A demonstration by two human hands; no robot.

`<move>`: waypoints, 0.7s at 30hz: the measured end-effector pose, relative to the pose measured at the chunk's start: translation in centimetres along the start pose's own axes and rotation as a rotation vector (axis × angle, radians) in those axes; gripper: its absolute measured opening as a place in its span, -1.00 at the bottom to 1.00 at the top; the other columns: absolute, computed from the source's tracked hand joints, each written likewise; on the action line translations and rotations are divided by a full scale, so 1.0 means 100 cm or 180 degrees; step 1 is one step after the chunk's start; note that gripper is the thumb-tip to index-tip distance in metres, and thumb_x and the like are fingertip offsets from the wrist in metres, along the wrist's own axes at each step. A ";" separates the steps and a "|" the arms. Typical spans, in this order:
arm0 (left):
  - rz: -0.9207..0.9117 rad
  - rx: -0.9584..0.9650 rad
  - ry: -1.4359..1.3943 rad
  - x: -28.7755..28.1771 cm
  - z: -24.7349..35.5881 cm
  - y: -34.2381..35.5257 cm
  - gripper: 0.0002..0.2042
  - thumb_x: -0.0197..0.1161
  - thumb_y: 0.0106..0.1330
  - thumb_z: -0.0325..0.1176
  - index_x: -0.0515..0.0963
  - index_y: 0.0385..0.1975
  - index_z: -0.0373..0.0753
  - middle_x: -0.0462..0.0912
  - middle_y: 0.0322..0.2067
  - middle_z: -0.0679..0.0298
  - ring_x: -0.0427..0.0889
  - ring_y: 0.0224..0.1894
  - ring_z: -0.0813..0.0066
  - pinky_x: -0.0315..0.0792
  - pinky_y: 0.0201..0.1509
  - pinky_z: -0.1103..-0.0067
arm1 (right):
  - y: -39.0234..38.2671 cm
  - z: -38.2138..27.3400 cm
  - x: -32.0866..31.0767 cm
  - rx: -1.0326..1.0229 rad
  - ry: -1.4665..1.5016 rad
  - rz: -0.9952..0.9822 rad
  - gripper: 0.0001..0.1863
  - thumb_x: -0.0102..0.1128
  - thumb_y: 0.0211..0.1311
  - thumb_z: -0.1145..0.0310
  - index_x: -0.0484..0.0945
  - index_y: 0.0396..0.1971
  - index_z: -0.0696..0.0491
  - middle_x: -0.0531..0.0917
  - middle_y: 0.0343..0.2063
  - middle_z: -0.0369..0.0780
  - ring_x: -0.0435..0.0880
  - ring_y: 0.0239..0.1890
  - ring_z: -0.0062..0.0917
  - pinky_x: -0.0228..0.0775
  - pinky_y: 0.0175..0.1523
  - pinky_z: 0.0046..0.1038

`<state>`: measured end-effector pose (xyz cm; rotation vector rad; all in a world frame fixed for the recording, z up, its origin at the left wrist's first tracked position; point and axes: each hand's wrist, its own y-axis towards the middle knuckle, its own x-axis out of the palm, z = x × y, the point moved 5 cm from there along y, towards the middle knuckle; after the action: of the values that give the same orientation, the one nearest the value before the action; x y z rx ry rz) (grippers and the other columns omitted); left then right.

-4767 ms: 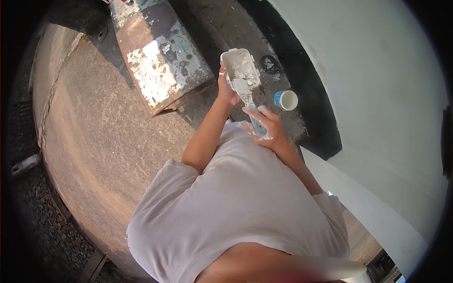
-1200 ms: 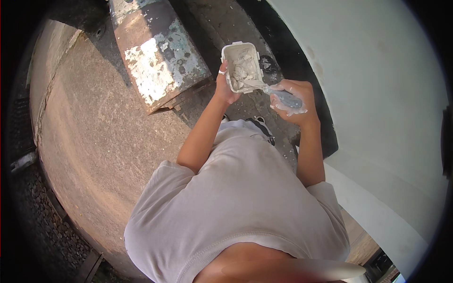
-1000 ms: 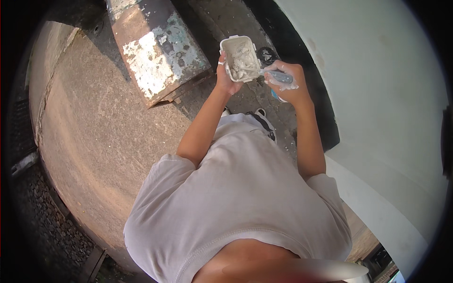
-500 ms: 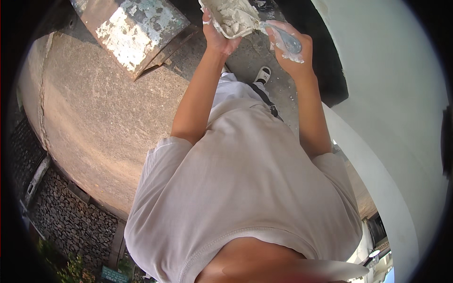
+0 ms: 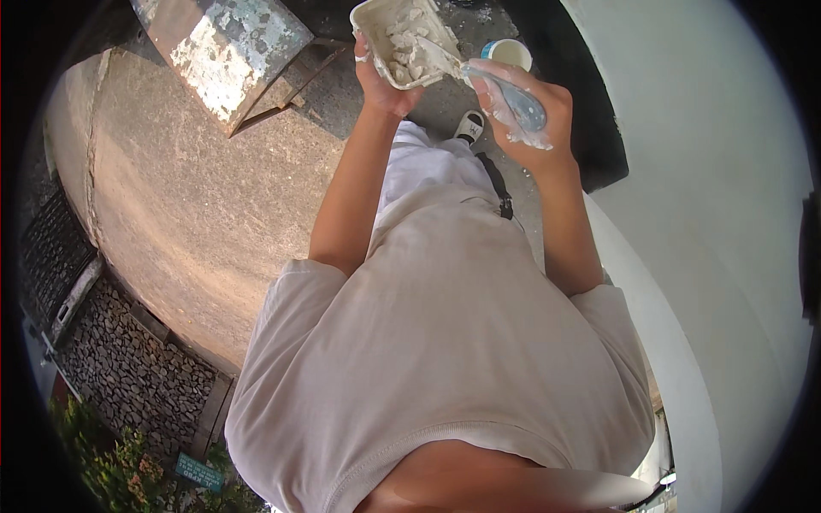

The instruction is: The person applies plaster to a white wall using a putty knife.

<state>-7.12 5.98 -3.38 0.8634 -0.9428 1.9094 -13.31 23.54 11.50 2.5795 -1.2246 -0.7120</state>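
A white rectangular tub (image 5: 368,19) of pale, lumpy putty sits in my left hand (image 5: 383,90), whose fingers wrap round its near side. My right hand (image 5: 552,115) is closed on a putty knife (image 5: 519,104) with a grey handle, both smeared with white paste. The knife's blade reaches into the tub at its right side. Just beyond the knife, a white cup with a blue band (image 5: 513,53) stands on the dark paved ground, partly hidden by the knife and my hand.
A weathered metal box (image 5: 227,51) with flaking paint is at the upper left. A large pale curved surface (image 5: 710,214) with a black band fills the right side. Concrete ground (image 5: 197,197) lies on the left, bordered by stones (image 5: 154,385) and plants (image 5: 120,462). My shoe (image 5: 470,128) shows below my hands.
Both hands and the tub sit higher in the picture than a second ago, as does the background. The blade, raised with putty earlier, reaches into the tub. The cup shows again behind my right hand.
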 end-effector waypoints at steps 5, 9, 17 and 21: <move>-0.0004 0.0033 -0.0119 0.015 -0.024 -0.009 -0.15 0.03 0.26 0.40 0.25 0.38 -0.13 0.44 0.25 0.10 0.47 0.27 0.09 0.43 0.31 0.13 | -0.014 0.019 -0.018 -0.0095 0.0227 -0.0050 -0.64 0.41 0.04 0.59 0.66 -0.09 0.13 0.78 -0.25 -0.12 0.81 -0.28 -0.37 0.59 -0.18 -0.53; -0.0016 0.0125 -0.0076 0.027 -0.037 -0.010 -0.20 0.12 0.25 0.34 0.31 0.33 -0.14 0.49 0.19 0.20 0.51 0.22 0.17 0.46 0.26 0.18 | -0.024 0.024 -0.032 -0.0050 0.0158 0.0083 -0.60 0.36 -0.01 0.66 0.66 -0.08 0.15 0.78 -0.25 -0.10 0.80 -0.31 -0.38 0.60 -0.19 -0.53; 0.0110 0.0067 -0.0002 0.045 -0.049 -0.024 -0.16 0.16 0.22 0.35 0.29 0.35 -0.15 0.48 0.20 0.14 0.50 0.23 0.12 0.42 0.30 0.15 | -0.036 0.019 -0.035 -0.0316 0.0280 -0.0071 -0.51 0.40 -0.04 0.64 0.65 0.00 0.12 0.75 -0.34 -0.08 0.77 -0.37 -0.33 0.57 -0.24 -0.43; 0.0209 0.0021 0.0088 0.039 -0.045 -0.032 -0.15 0.19 0.19 0.35 0.28 0.35 -0.15 0.47 0.21 0.12 0.49 0.24 0.11 0.40 0.32 0.13 | -0.037 0.003 -0.042 -0.0524 -0.0090 -0.0583 -0.59 0.32 0.06 0.68 0.66 -0.02 0.15 0.76 -0.33 -0.13 0.74 -0.41 -0.54 0.53 -0.28 -0.56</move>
<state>-6.98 12.48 -1.46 0.8170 -0.9594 1.9765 -13.23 29.11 11.30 2.5735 -0.9026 -0.8492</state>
